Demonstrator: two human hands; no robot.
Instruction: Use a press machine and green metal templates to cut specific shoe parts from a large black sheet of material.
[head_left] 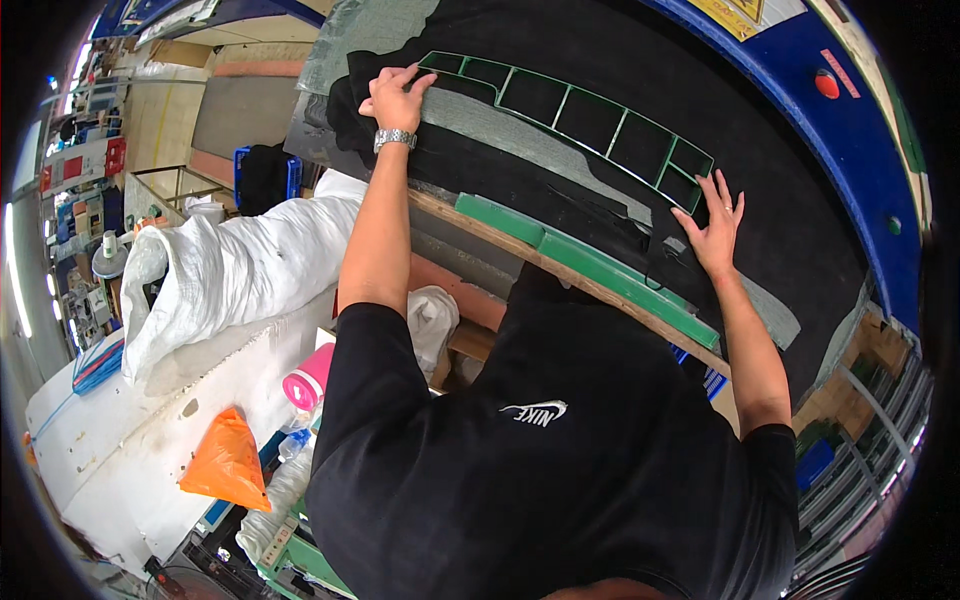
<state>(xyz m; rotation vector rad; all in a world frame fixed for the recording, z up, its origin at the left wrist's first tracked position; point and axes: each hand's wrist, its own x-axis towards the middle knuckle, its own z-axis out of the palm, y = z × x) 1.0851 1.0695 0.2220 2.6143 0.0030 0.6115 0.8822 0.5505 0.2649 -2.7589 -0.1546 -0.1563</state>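
Right, biggest first: the black sheet [760, 190] covers the worktop [590, 265] under a blue machine frame [850, 130]; it looks soft and limp, so expect it to drag and wrinkle if pulled. On it lies the green grid frame [580, 105], a long thin cutting die by the look of it: rigid, likely heavier than it seems, edges possibly sharp. Your hands sit well apart, both open and flat, clamped on nothing. Left hand [396, 98] presses the frame's left end, right hand [714, 222] rests at its right end. Take hold at the outer rails at both ends, not the thin cross ribs. Green strip [590, 265] edges the worktop's near side.
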